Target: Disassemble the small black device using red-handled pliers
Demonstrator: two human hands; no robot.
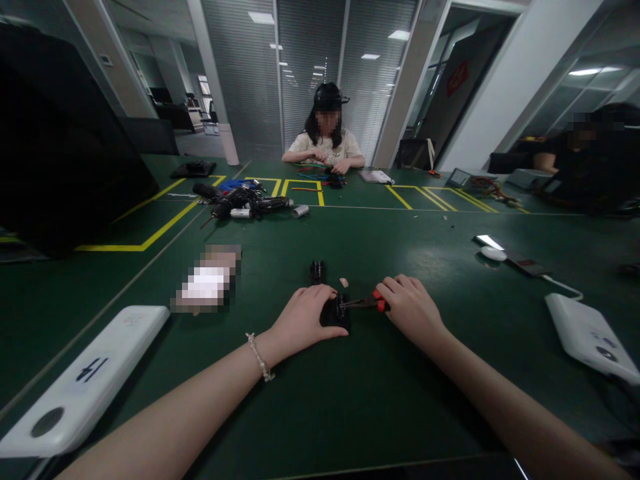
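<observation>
My left hand (305, 313) is closed around a small black part (331, 316) on the green table, thumb along its near edge and fingers over its far side. The part's exact kind cannot be made out. In my right hand (410, 310) are red-handled pliers (365, 302), their long, thin jaws pointing left. The jaw tips touch or nearly touch the right side of the black part. Just beyond my left hand stands another small black piece (317, 271), and a small pale scrap (343, 283) lies beside it.
White numbered devices lie at left (95, 373) and right (593, 337). A bundle of black tools and cables (245, 200) sits further back. Opposite, a person (325, 140) handles coloured wires. A phone (490, 243) and white mouse-like object (493, 253) are at right. A large dark screen (60, 133) blocks the left.
</observation>
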